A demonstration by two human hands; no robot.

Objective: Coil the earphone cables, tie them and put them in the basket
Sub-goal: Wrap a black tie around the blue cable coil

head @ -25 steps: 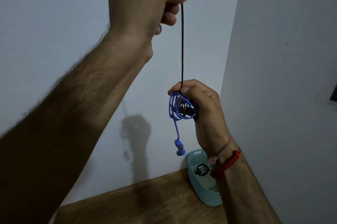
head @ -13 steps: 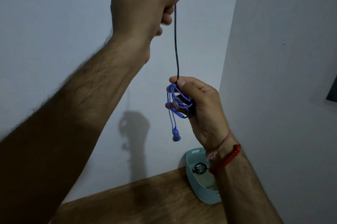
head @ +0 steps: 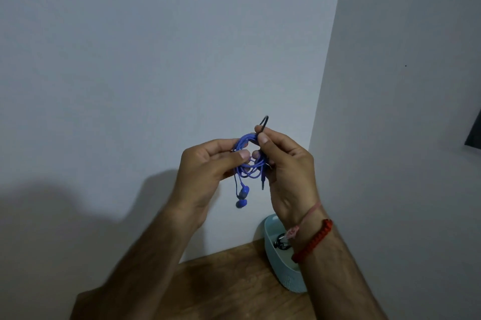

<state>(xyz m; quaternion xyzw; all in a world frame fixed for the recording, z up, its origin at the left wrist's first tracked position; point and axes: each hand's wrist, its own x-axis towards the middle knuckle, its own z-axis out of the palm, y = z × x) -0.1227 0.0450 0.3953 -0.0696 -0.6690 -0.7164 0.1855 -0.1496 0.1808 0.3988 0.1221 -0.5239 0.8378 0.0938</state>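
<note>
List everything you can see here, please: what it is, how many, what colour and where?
earphones: one coil, blue, held up between both hands, buds hanging below
tie: one, black, looped above the coil, pinched by the right hand
basket: one, pale teal, on the table by the wall corner
dark coil: one, black, inside the basket
table: one, brown wood, bottom of view
bracelets: two, red and pink, on the right wrist
left hand: grips the coil
right hand: grips coil and tie

Both hands, left hand (head: 205,171) and right hand (head: 286,166), pinch the coiled blue earphone cable (head: 248,161) above the surface's (head: 221,288) far-right corner basket (head: 276,262).
</note>
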